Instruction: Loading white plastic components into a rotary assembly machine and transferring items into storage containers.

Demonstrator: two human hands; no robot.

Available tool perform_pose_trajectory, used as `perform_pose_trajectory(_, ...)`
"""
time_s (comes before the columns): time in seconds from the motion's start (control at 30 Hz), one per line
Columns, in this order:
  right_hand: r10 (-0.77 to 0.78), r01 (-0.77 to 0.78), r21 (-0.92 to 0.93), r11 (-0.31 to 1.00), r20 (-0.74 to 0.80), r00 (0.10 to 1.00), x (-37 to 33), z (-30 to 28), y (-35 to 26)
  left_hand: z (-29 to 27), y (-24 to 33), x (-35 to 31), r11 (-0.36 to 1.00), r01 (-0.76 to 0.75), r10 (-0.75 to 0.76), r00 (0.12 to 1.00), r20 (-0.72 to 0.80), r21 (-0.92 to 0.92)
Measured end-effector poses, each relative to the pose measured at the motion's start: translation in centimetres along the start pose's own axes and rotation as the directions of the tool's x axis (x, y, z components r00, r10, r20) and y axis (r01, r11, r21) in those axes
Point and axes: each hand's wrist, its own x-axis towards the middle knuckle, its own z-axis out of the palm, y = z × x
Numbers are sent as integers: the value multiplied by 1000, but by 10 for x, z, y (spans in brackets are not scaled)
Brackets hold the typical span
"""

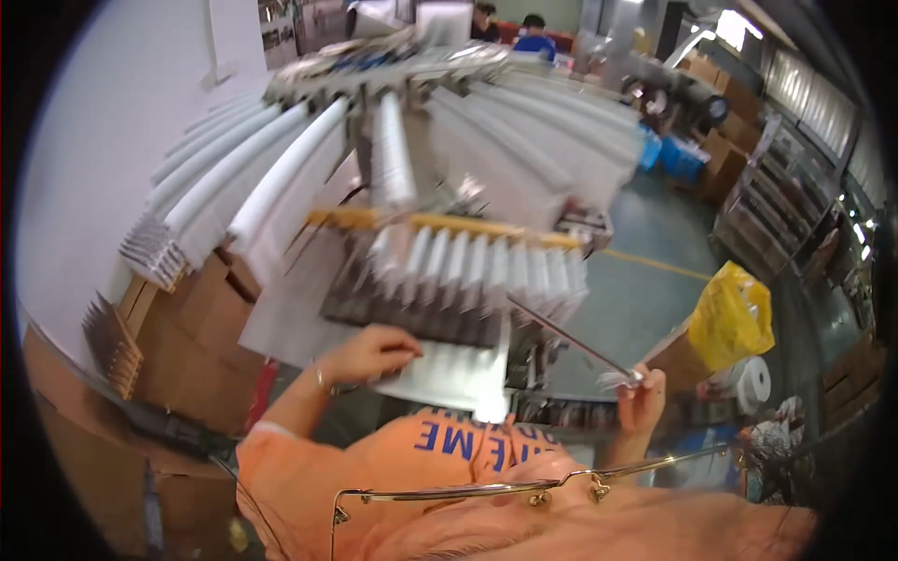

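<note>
My right hand (640, 400) is closed around the near end of a thin dark rod (575, 339). The rod slants up and left to a row of white pointed strips (477, 266), and a small whitish tuft shows beside my fingers. My left hand (374, 355) hovers by a bright white plate (444, 374), with fingers curled together; whether anything is between them is hidden. The white strips hang side by side below a yellow bar (449, 227), over a dark ribbed surface (412, 313). Motion blurs the strips.
Ahead, a large round machine (393, 70) has several long white arms (281, 178) fanning outward. Cardboard boxes (192, 346) stand at the left. A yellow bag (734, 318) and a white roll (752, 381) are at the right, with a metal rack (772, 201) beyond. People (535, 39) appear far back.
</note>
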Motion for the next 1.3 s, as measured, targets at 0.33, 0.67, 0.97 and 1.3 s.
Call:
perform_pose_trajectory(0.33, -442, 260, -926, 274, 120, 889, -83, 266, 97, -122, -48, 54, 760, -250, 113, 960, -257, -600)
perform_pose_trajectory(0.67, -262, 228, -945, -235, 288, 921, -70, 381, 139, -125, -63, 114, 630, -151, 178, 983, -48, -762)
perform_pose_trajectory(0.97, -364, 188, -950, -249, 272, 891, -47, 368, 180, -85, -28, 22, 769, -212, 241, 970, -32, -603)
perform_pose_trajectory(1.3, -415, 159, -931, -329, 293, 861, -91, 384, 158, -109, -61, 118, 493, -112, 226, 974, 2, -863)
